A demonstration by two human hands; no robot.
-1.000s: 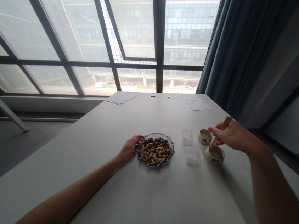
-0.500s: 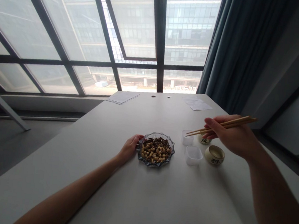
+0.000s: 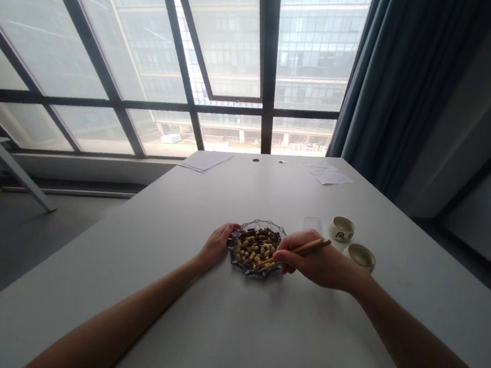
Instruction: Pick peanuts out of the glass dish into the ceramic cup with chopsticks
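Note:
A scalloped glass bowl [image 3: 257, 274] stands on the white table, holding pale nuts [image 3: 251, 249] at the front and dark seeds or nuts [image 3: 266, 233] toward the back. My left hand [image 3: 215, 245] grips the bowl's left edge; part of its fingers is hidden. In my right hand [image 3: 307, 262], at the bowl's right side, is a pair of wooden chopsticks [image 3: 314, 246]. Their tips reach down among the pale nuts; whether a nut is pinched cannot be made out. Behind this hand a clear plastic container [image 3: 313, 223] shows in part, and the other one is hidden.
Two small beige ceramic cups, one farther back [image 3: 341, 234] and one nearer [image 3: 361, 258], stand right of the bowl, beside my right wrist. Paper sheets lie at the table's far left [image 3: 206, 161] and far right [image 3: 328, 174]. Beyond are windows and a dark curtain [image 3: 386, 93].
My right hand has brought the chopsticks left and down from above the containers and cups into the bowl. My left hand stays at the bowl's edge. The view has shifted slightly.

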